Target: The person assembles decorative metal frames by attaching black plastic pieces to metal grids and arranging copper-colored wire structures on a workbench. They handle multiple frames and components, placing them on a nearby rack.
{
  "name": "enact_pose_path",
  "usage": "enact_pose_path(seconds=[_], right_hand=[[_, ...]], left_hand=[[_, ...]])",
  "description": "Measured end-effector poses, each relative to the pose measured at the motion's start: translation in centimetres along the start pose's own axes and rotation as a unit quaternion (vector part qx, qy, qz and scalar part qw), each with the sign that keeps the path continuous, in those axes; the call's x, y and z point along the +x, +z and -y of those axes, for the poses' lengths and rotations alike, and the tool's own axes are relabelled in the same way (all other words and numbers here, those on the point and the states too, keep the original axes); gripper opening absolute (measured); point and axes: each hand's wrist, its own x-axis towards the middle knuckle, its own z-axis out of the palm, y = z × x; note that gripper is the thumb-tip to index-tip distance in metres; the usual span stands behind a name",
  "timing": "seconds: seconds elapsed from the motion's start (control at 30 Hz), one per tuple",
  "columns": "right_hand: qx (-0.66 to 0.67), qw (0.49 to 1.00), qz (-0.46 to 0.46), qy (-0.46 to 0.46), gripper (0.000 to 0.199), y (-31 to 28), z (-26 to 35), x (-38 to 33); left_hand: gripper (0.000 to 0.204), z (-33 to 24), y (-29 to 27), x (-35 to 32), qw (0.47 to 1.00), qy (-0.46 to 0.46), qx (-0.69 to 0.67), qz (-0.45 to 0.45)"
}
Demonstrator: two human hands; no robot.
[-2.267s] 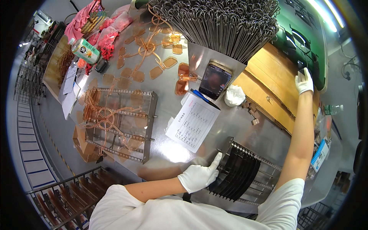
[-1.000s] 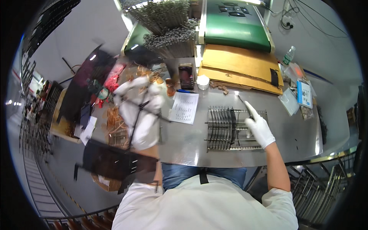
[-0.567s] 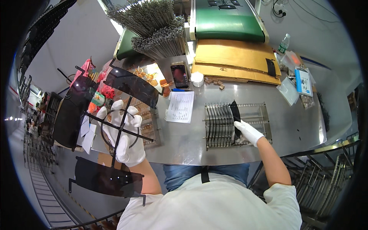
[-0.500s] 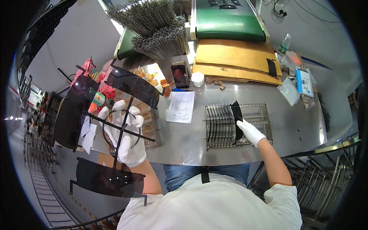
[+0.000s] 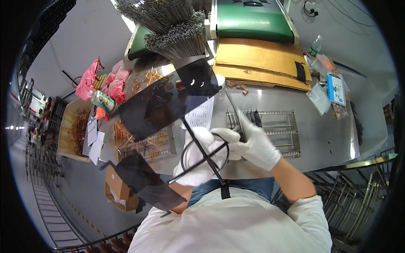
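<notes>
My left hand [image 5: 198, 158], in a white glove, is closed around the middle of a black cross-shaped holder [image 5: 195, 137] with a ring at its centre. Wide dark tinted lenses [image 5: 147, 110] are fixed to the ends of its arms, one of them low on the left [image 5: 143, 179]. My gloved right hand [image 5: 259, 145] meets the left at the holder's right side. Between its fingers is another dark lens, seen nearly edge-on [image 5: 236, 110]. Just behind that hand lies a slotted metal rack [image 5: 296, 137] with several dark lenses [image 5: 257, 118] standing in its left part.
A second wire rack [image 5: 162, 143] lies at the left, partly behind the lenses. Farther back are a paper sheet [image 5: 200, 114], flattened cardboard [image 5: 257, 59], bundled wire hooks [image 5: 177, 40] and a green conveyor belt [image 5: 253, 21]. A bottle [image 5: 315, 46] and a blue notebook [image 5: 336, 89] sit at right.
My right hand has lifted a dark lens from the metal rack and moved left with it. My left hand has carried the holder to the right and turned it, bringing both hands together.
</notes>
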Motion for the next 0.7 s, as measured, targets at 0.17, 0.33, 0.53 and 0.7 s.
enact_pose_path(seconds=[0.17, 0.33, 0.53, 0.7], right_hand=[[0.222, 0.960, 0.096, 0.142, 0.054, -2.2, 0.7, -1.8], [0.146, 0.967, -0.133, 0.159, 0.055, -8.6, -12.8, -1.3], [0.229, 0.904, -0.080, 0.353, 0.051, -7.5, -15.8, 0.8], [0.104, 0.945, -0.034, 0.307, 0.073, -6.7, -16.2, 1.0]], left_hand=[[0.065, -5.2, -4.0, -2.2, 0.961, 0.198, 0.101, 0.167], [0.074, -9.2, -3.2, -4.3, 0.942, 0.259, 0.137, 0.165], [0.074, -7.4, -3.3, -3.6, 0.959, 0.242, 0.097, 0.107], [0.076, -8.0, -3.3, -4.3, 0.952, 0.247, 0.152, 0.096]])
